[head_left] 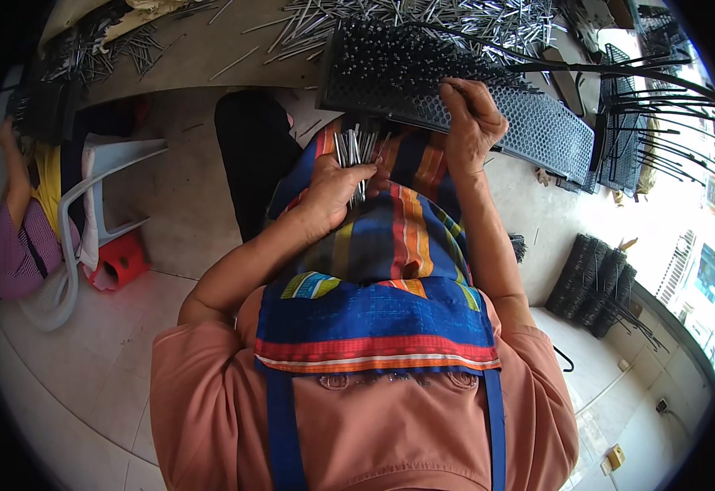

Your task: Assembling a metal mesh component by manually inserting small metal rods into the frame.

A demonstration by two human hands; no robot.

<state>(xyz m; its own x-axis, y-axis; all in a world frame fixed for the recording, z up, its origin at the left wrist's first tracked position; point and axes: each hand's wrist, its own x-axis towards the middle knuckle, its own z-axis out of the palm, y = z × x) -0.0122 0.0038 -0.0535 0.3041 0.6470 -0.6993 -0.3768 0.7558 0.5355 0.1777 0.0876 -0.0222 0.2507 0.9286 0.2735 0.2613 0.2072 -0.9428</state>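
A bundle of thin grey metal rods (356, 146) stands upright in my left hand (331, 190), which is closed around it above my lap. My right hand (475, 127) is raised at the near edge of a long black tray (550, 135) full of small round holes. Its thumb and fingertips are pinched together; anything between them is hidden or too small to make out. Many short dark rods (423, 59) stand in the tray's left and middle part, while bare holes show toward its right end.
Loose rods (308, 29) lie heaped on the table (202, 69) behind the tray. Black racks with long prongs (660, 98) stand at the right. Black mesh rolls (591, 286) sit on the floor. At the left, another person (26, 237) sits by a grey plastic chair (71, 237) and a red container (120, 260).
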